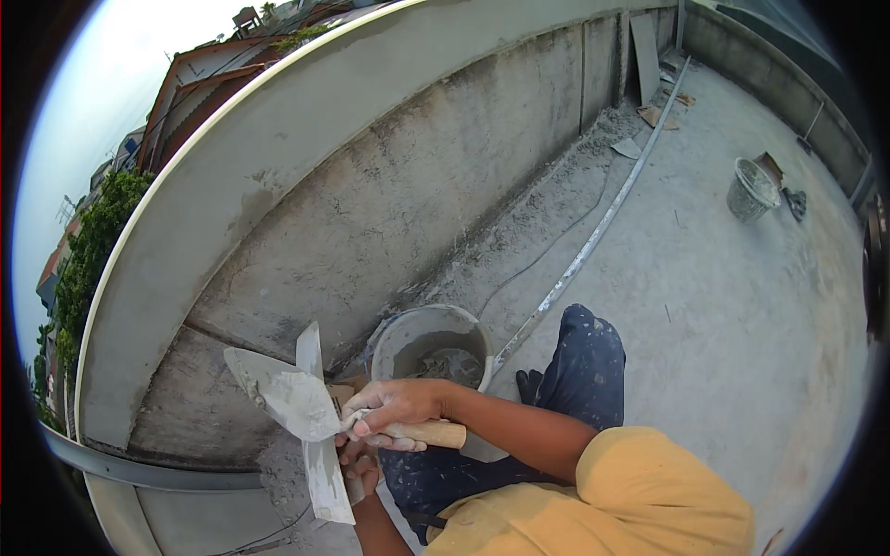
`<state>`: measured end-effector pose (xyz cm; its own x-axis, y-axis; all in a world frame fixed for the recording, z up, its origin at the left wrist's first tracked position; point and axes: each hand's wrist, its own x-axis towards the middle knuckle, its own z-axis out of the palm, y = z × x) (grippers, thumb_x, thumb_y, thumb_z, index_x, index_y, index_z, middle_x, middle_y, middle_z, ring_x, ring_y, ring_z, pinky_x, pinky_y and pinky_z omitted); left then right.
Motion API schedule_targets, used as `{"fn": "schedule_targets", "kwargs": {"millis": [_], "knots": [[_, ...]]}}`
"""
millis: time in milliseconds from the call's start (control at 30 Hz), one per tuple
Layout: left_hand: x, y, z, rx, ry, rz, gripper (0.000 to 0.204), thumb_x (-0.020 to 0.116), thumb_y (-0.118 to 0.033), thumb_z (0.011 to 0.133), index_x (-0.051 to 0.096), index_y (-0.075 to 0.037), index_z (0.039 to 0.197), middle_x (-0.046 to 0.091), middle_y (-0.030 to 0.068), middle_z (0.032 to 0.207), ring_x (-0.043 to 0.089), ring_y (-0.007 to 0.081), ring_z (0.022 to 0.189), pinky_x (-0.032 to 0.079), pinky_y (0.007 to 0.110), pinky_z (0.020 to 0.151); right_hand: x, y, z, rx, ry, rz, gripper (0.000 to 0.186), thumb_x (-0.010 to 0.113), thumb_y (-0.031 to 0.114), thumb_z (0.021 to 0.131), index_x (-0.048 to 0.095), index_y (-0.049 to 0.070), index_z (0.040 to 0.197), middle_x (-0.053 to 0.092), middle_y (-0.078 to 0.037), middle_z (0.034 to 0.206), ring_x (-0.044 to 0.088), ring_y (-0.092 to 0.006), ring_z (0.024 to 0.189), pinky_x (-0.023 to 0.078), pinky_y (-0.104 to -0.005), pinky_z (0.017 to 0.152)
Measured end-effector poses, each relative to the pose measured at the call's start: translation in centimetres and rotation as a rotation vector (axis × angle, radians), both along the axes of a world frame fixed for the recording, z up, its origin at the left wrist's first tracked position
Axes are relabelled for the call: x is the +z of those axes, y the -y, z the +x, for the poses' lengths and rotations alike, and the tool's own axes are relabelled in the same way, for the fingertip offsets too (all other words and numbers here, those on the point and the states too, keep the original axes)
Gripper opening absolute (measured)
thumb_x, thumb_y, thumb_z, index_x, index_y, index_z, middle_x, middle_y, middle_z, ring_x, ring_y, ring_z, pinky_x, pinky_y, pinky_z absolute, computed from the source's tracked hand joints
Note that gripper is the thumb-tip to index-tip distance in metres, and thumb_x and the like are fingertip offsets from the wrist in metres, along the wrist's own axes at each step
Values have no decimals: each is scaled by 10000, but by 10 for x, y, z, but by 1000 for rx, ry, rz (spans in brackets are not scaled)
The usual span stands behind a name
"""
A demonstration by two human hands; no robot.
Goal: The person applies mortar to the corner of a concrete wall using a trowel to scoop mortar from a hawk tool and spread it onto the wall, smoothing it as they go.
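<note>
My right hand (403, 405) is closed around a pointed trowel (287, 397) near the neck of its wooden handle. The broad grey blade points left and is smeared with mortar. Just below, my left hand (360, 466), partly hidden by the right, is closed behind a long flat plastering trowel (326, 482). The pointed blade crosses in front of that narrow, mortar-streaked blade; I cannot tell whether the two touch. Beyond my right wrist stands a bucket (484, 335) with wet mortar (450, 362) low inside it.
A low wall (408, 176) curves along the left, its upper band smoothly plastered. A long metal straightedge (593, 243) lies on the concrete floor (705, 343), with a thin cable near it. A second mortar-stained bucket (749, 196) stands far right. Debris lies along the wall's foot.
</note>
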<state>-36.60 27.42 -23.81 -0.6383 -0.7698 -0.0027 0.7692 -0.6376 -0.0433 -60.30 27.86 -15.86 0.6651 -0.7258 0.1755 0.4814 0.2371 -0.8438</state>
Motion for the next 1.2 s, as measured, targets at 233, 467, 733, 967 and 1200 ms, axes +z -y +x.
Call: {"fn": "schedule_targets", "kwargs": {"millis": [233, 467, 733, 967, 1200], "knots": [[0, -26, -23, -26, -303, 188, 183, 550, -224, 850, 541, -52, 914, 466, 8, 592, 426, 135, 408, 360, 264, 354, -50, -101, -7, 135, 188, 518, 323, 460, 335, 983, 504, 21, 1045, 498, -56, 630, 469, -120, 380, 392, -261, 286], [0, 16, 17, 392, 407, 95, 420, 423, -322, 965, 479, -16, 1247, 559, 136, 1087, 587, 250, 851, 536, 379, 633, -16, -152, -61, -267, -496, 334, 381, 560, 334, 935, 522, 11, 1134, 512, -44, 664, 510, -101, 451, 424, -254, 367], [-58, 10, 7, -40, 880, -21, 475, 408, -373, 965, 489, -29, 1283, 598, 144, 1191, 625, 300, 982, 541, 418, 821, -47, -66, -52, -234, -1375, -503, 322, 595, 194, 803, 599, 15, 1071, 651, -228, 863, 627, -411, 847, 494, -491, 750], [-56, -2, 44, 184, 1506, -164, 417, 491, -250, 967, 492, 15, 1288, 615, 145, 1061, 578, 133, 645, 534, 276, 547, -85, 29, -111, -147, -1884, -508, 261, 637, 177, 721, 671, 6, 917, 675, -204, 906, 654, -374, 877, 525, -445, 775], [-80, 14, 27, 326, 1710, -147, 456, 568, -112, 924, 444, 53, 1331, 623, 118, 977, 531, 84, 588, 461, 245, 456, -152, 92, -83, 65, -2233, -694, 211, 632, 205, 781, 732, 113, 942, 708, -88, 963, 684, -226, 893, 534, -413, 665]]}}
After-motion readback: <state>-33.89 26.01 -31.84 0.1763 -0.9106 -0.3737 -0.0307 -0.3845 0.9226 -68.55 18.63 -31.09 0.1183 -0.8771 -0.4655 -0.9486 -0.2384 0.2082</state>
